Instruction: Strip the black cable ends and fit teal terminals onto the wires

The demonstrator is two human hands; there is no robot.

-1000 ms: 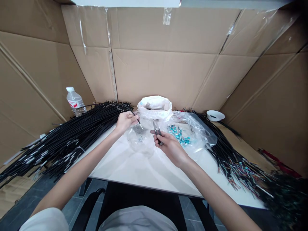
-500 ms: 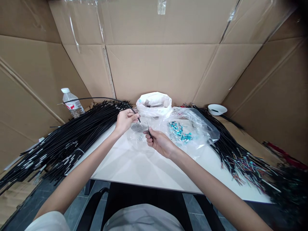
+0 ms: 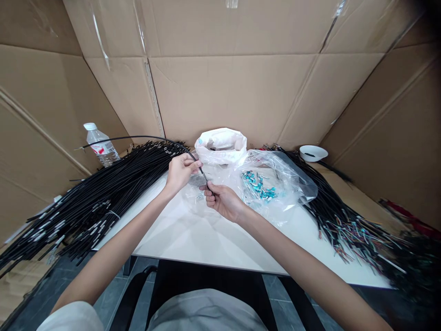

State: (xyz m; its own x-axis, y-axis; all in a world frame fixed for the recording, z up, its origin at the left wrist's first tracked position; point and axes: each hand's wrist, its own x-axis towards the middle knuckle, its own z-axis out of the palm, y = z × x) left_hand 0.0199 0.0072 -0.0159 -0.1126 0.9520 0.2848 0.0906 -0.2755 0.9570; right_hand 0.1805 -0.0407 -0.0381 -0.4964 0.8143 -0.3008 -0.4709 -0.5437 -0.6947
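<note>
A long thin black cable arches from beside the bottle to my left hand. My left thumb and fingers are closed around it near its end, above the plastic bag. My right hand is closed on a small dark pointed tool that looks like tweezers; the fingers hide most of it. Its tip meets the cable's end just below my left fingertips. Beneath both hands lies a clear plastic bag with tiny metallic pieces. To the right, another clear bag contains several small teal-and-metal parts.
A large bundle of black cables lies at left, near a plastic water bottle. More cables with coloured wire ends lie at right, by a white bowl. A white bag stands behind my hands. Cardboard walls surround the white table.
My right hand has moved slightly up and left, bringing the tool's tip from a small gap to the cable's end. My left hand still grips the cable. The view has shifted slightly.
</note>
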